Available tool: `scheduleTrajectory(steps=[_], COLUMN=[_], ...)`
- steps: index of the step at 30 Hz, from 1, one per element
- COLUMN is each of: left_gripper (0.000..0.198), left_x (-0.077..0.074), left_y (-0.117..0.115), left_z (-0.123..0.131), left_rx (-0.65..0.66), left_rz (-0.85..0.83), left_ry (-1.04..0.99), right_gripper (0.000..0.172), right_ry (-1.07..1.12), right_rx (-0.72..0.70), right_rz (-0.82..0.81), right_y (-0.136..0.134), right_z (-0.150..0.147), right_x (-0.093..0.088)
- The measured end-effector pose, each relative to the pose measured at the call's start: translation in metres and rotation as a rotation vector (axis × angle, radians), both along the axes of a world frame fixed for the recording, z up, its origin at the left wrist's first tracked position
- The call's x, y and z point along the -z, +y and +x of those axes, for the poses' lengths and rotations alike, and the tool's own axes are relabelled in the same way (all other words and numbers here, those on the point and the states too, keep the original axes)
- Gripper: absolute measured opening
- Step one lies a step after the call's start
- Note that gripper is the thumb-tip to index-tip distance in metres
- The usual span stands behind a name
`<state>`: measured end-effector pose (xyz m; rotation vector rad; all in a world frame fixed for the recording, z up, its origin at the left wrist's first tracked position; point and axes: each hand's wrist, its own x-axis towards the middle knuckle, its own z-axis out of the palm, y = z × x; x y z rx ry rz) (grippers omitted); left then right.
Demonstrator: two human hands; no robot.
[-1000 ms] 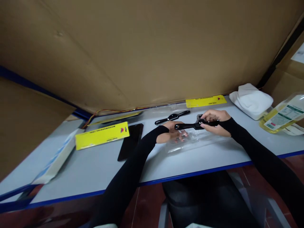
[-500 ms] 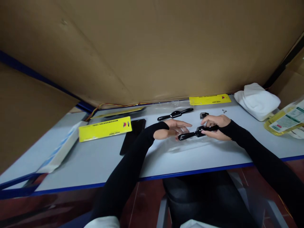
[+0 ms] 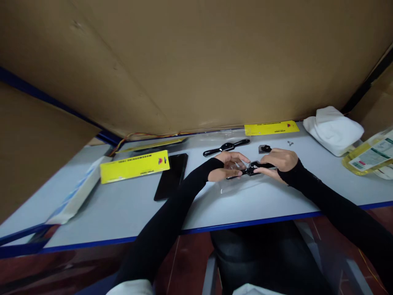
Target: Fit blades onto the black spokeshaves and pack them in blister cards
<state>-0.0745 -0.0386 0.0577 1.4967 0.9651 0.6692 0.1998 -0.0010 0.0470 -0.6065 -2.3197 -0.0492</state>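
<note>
So the right hand (image 3: 281, 160) is clamped on the right handle of the black two-handled metal tool (image 3: 252, 168), low over the clear plastic bag (image 3: 245, 185) mid-way along the pale grey table (image 3: 123, 209), left hand (image 3: 227, 167) draped over the other end, probably to keep it level, can't tell if it's actually gripping.

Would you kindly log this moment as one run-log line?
right hand: gripping black tool | left hand: at its left end | second tool: on table
</note>
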Motion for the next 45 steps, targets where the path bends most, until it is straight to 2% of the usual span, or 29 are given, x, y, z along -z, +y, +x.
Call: scheduleTrajectory(steps=[3, 6, 9, 12, 15, 18, 22, 26, 33, 40, 43, 45], left_gripper=[0.051, 0.050, 0.051, 0.052, 0.052, 0.054, 0.056, 0.059, 0.059, 0.062, 0.061, 0.059], left_x=[-0.003, -0.003, -0.002, -0.003, -0.005, -0.008, -0.011, -0.010, -0.009, -0.018, -0.022, -0.023], left_y=[0.001, 0.002, 0.002, 0.001, -0.001, -0.001, 0.001, 0.003, 0.004, -0.003, -0.005, -0.005], left_z=[-0.001, -0.002, -0.003, -0.002, -0.002, -0.003, -0.006, -0.006, -0.004, 0.002, 0.002, 0.002], left_rx=[0.019, 0.012, 0.001, -0.007, 0.003, 0.033, 0.026, 0.089, 0.102, 0.085, 0.062, 0.032], left_rz=[-0.032, -0.044, -0.068, -0.084, -0.098, -0.124, -0.139, -0.244, -0.236, -0.215, -0.208, -0.186], left_ry=[-0.025, -0.043, -0.032, -0.010, -0.005, -0.009, 0.018, 0.005, 0.018, 0.048, 0.063, 0.066], right_gripper=[0.021, 0.019, 0.018, 0.031, 0.030, 0.019, 0.017, 0.014, 0.013, 0.028, 0.040, 0.054], right_ry=[0.046, 0.065, 0.079, 0.031, -0.071, -0.106, -0.049, -0.043, -0.006, -0.050, -0.053, -0.039], right_rx=[-0.036, -0.040, -0.028, -0.008, 0.020, -0.036, -0.210, -0.235, -0.360, -0.421, -0.350, -0.256], right_rz=[0.082, 0.057, -0.082, -0.258, -0.318, -0.231, -0.048, 0.072, -0.046, -0.229, -0.294, -0.326], right_y=[0.000, 0.000, -0.001, -0.004, -0.006, -0.001, 0.009, 0.008, 0.005, 0.014, 0.012, 0.009], right_z=[-0.001, -0.002, -0.001, 0.001, 0.002, 0.002, 0.002, 0.004, 0.006, 0.014, 0.018, 0.020], right_x=[-0.006, -0.006, -0.003, -0.001, -0.001, 0.002, 0.008, 0.013, 0.006, -0.006, -0.013, -0.016])
